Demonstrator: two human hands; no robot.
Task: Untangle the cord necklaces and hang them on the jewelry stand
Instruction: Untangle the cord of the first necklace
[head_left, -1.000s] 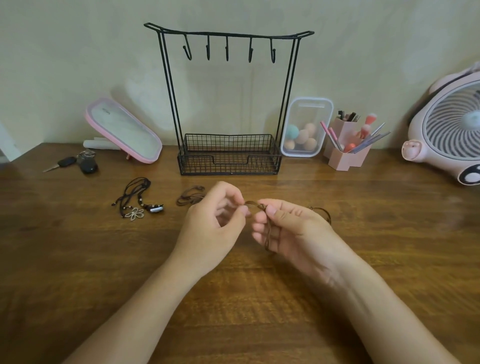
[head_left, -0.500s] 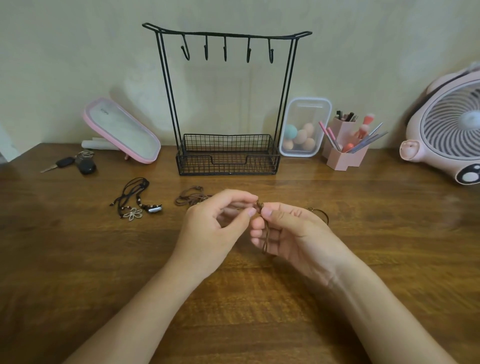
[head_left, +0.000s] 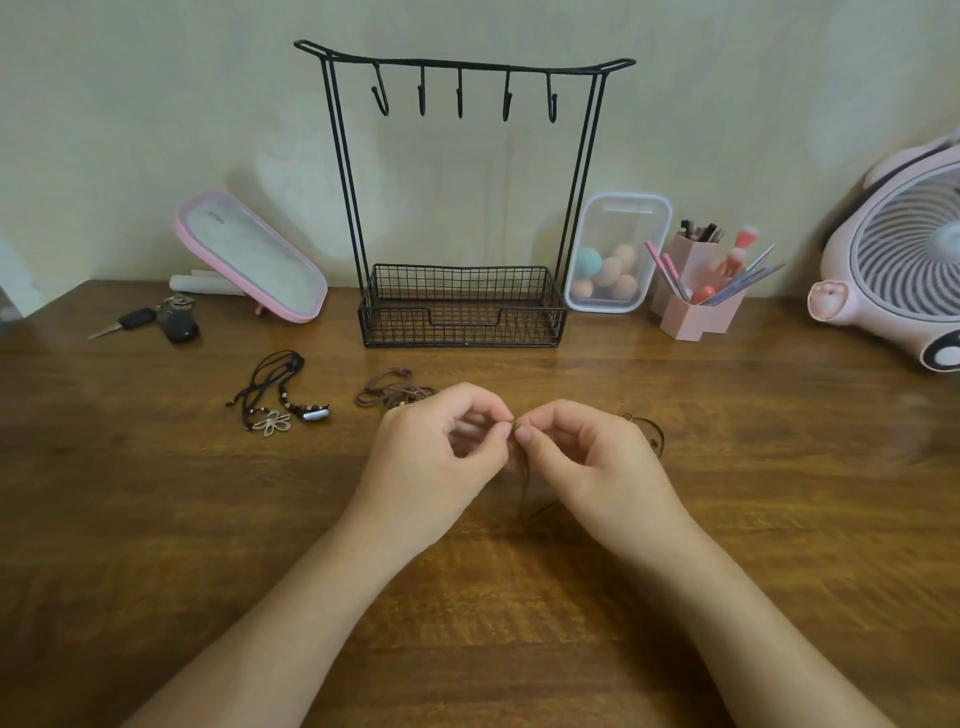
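My left hand (head_left: 441, 457) and my right hand (head_left: 592, 462) meet fingertip to fingertip over the table, both pinching a knot of a brown cord necklace (head_left: 523, 483). Its strands hang down between my hands, and a loop shows right of my right hand. More brown cord (head_left: 387, 392) lies bunched just behind my left hand. A black cord necklace bundle (head_left: 275, 400) with a flower pendant lies further left. The black wire jewelry stand (head_left: 462, 306) stands at the back, its several hooks bare.
Behind, along the wall: a pink-framed mirror (head_left: 249, 254), keys (head_left: 156, 322), a clear box of makeup sponges (head_left: 613, 254), a pink brush holder (head_left: 696, 291) and a pink fan (head_left: 898, 260) at far right. The wooden table (head_left: 156, 519) fills the foreground.
My hands have drawn closer together on the knot, the thumbs and forefingers now touching; the cord hanging between them has shifted slightly. Everything else stays put.
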